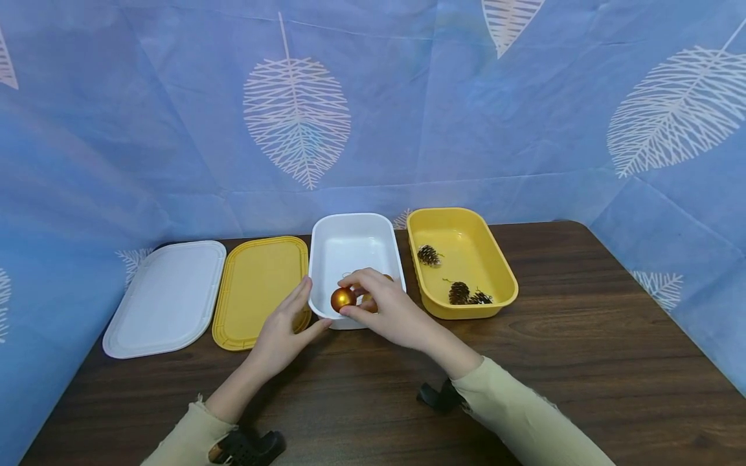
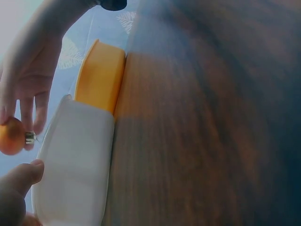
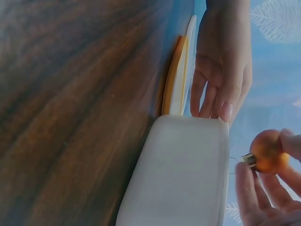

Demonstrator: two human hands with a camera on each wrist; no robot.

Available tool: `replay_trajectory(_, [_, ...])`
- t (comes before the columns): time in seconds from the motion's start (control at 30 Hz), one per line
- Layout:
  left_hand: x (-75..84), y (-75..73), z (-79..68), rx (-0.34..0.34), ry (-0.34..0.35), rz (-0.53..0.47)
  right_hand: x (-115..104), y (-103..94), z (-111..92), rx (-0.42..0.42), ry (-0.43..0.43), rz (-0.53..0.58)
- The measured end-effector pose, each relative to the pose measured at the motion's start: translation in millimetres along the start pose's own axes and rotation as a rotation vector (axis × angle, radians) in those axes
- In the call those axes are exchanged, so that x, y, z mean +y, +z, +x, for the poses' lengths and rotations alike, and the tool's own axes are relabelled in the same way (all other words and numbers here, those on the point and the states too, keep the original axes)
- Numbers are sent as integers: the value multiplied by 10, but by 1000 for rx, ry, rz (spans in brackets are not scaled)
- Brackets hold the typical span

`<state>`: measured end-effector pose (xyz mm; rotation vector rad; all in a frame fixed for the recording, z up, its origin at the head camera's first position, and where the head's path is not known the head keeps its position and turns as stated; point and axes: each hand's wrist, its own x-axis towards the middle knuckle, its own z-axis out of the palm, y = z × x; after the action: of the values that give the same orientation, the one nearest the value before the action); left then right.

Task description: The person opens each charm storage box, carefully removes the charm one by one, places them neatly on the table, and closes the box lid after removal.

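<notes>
In the head view a shiny orange-gold Christmas ball point(image 1: 343, 299) hangs over the near end of a white plastic bin point(image 1: 355, 226). My right hand point(image 1: 387, 309) pinches it between thumb and fingers. The ball's metal cap point(image 3: 249, 160) shows in the right wrist view. Beneath the right hand, more gold-orange pieces in the bin are mostly hidden. My left hand point(image 1: 278, 338) rests at the bin's near left corner, thumb on the rim and fingers stretched along the left side, as the right wrist view also shows.
Right of the white bin stands a yellow bin point(image 1: 474, 243) with a pinecone point(image 1: 429, 255) on its left and two more pinecones point(image 1: 459, 293) near its front. A yellow lid point(image 1: 265, 281) and a white lid point(image 1: 166, 298) lie to the left. Behind the dark wooden table hangs blue leaf-patterned cloth.
</notes>
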<state>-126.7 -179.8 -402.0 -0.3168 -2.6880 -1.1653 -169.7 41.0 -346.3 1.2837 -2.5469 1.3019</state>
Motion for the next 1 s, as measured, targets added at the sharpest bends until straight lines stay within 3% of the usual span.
replay_trajectory(0.13, [5, -3, -3, 1, 7, -1, -24, 12, -54, 8, -13, 9])
replay_trajectory(0.33, [5, -3, -4, 3, 5, 6, -40, 47, -158, -48, -2, -23])
replay_trajectory(0.53, [-1, -2, 0, -3, 5, -1, 0, 127, -245, -53, -123, -68])
replay_trajectory(0.67, [-1, -7, 1, -2, 8, -7, 13, 162, -279, -59, -170, -22])
replay_trajectory(0.83, [-8, -11, 5, -3, 11, -6, 9, 164, -284, -146, -109, 46])
replay_trajectory(1.0, [-13, -10, 1, -14, 7, -8, 27, 191, -269, -270, 11, 25])
